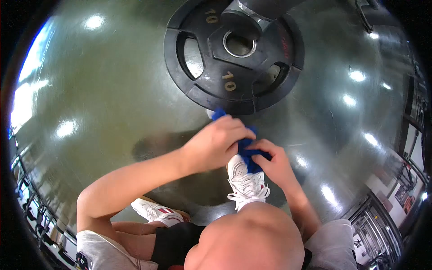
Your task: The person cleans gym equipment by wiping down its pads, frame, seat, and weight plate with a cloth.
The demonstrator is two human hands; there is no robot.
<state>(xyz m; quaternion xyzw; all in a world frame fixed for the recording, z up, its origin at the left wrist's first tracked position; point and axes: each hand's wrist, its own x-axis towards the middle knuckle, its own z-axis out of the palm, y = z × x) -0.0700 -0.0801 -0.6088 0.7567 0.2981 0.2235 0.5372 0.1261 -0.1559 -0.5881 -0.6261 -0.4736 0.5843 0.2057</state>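
Note:
A blue cloth [253,164] is bunched between my two hands, above the toe of a white laced shoe [247,188]. My left hand [220,140] is closed on the cloth, with a blue end sticking out past its fingers towards the plate. On the other end, my right hand [273,163] pinches the fabric between thumb and fingers. Just beyond them is a black weight plate [211,96] marked 10, with grip openings and a metal-ringed centre hole. A small white piece [210,113] shows at the plate's near edge; I cannot make out what it is.
A thick dark cylindrical part [245,20] overhangs the plate. My other white shoe [157,210] rests on the glossy green-grey floor [108,90] at lower left. Gym equipment [375,225] lines the right side, and dark racks [33,207] the left.

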